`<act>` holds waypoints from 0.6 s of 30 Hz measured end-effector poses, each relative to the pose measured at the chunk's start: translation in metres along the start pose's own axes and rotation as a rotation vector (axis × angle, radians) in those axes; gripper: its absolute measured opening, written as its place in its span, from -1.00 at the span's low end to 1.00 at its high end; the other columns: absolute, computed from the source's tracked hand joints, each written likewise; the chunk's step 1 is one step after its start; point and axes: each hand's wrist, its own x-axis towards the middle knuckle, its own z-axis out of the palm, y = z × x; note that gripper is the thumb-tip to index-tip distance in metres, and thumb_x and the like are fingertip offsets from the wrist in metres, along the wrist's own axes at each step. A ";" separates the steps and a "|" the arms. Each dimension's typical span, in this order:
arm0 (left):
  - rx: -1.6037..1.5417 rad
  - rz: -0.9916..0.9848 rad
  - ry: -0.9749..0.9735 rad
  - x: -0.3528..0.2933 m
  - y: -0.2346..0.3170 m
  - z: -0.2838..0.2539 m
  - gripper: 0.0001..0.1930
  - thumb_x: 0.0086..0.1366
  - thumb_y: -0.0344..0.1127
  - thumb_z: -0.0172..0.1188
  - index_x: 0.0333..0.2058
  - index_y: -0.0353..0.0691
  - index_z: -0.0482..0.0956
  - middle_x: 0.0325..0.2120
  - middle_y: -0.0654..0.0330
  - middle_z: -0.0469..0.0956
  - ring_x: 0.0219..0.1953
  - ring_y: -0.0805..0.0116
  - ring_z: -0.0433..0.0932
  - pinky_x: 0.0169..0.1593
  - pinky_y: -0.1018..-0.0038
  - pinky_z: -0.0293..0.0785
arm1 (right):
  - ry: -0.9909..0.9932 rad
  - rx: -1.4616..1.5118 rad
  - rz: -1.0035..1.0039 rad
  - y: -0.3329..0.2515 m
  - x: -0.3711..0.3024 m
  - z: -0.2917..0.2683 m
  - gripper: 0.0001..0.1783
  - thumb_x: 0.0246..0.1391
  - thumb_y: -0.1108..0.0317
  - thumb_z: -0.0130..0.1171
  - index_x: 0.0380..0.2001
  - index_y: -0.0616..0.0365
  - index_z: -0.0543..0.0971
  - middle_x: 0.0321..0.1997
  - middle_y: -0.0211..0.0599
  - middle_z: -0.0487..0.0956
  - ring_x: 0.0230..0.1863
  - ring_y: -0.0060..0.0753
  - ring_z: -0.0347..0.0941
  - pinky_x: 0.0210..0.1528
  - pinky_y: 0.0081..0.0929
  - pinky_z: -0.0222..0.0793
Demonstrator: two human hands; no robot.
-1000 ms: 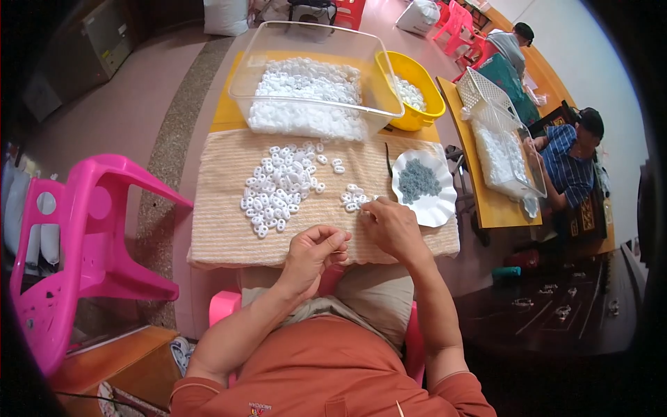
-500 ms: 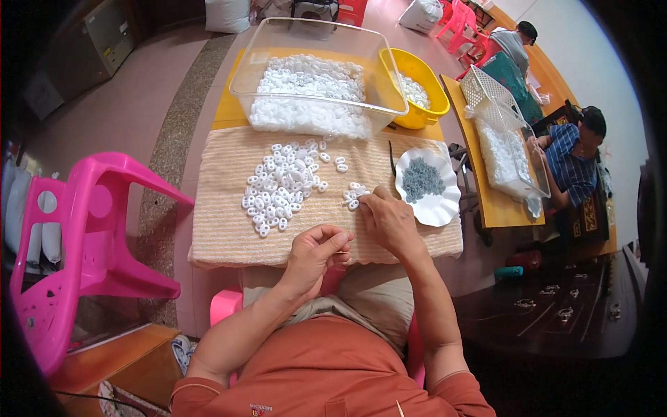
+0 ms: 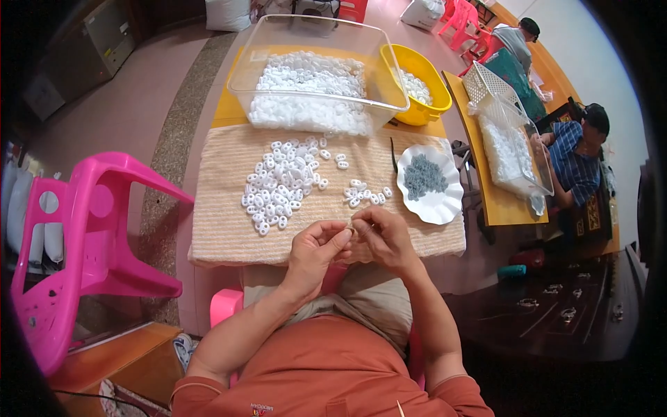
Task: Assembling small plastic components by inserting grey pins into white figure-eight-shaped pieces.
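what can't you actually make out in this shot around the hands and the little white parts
Head view only:
- What the left hand and right hand pinch between them: too small, covered by fingertips.
- Shape of the small grey pieces on the white scalloped plate: too small.
- Bottom of the clear plastic bin: hidden by the white plastic rings.

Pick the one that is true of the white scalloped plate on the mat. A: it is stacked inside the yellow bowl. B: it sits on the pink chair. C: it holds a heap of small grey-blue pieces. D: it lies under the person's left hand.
C: the white scalloped plate lies on the beige mat to the right of the hands, with a heap of small grey-blue pieces on it.
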 end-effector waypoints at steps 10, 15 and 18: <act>0.011 0.021 -0.076 0.000 -0.005 -0.003 -0.84 0.25 -0.44 0.21 -0.19 -0.26 0.53 -0.36 0.21 0.61 -0.35 0.51 0.59 -0.26 0.62 0.57 | -0.156 0.678 0.305 -0.007 -0.010 -0.004 -0.87 0.18 0.45 0.12 -0.32 0.34 0.53 -0.42 -0.39 0.57 -0.41 -0.66 0.48 -0.35 -0.69 0.43; -0.005 0.009 -0.107 -0.001 -0.002 -0.002 -0.80 0.25 -0.47 0.19 -0.14 -0.28 0.50 -0.34 0.20 0.60 -0.33 0.50 0.58 -0.25 0.61 0.56 | -0.174 0.765 0.378 -0.010 -0.008 -0.009 -0.85 0.17 0.41 0.14 -0.33 0.33 0.54 -0.44 -0.39 0.57 -0.43 -0.66 0.48 -0.36 -0.68 0.44; -0.011 -0.007 -0.119 -0.002 -0.002 -0.002 -0.78 0.25 -0.49 0.19 -0.12 -0.29 0.49 -0.33 0.20 0.60 -0.33 0.51 0.57 -0.25 0.62 0.54 | -0.154 0.780 0.372 -0.003 -0.008 -0.004 -0.86 0.16 0.42 0.16 -0.35 0.32 0.53 -0.45 -0.38 0.57 -0.43 -0.66 0.48 -0.38 -0.68 0.44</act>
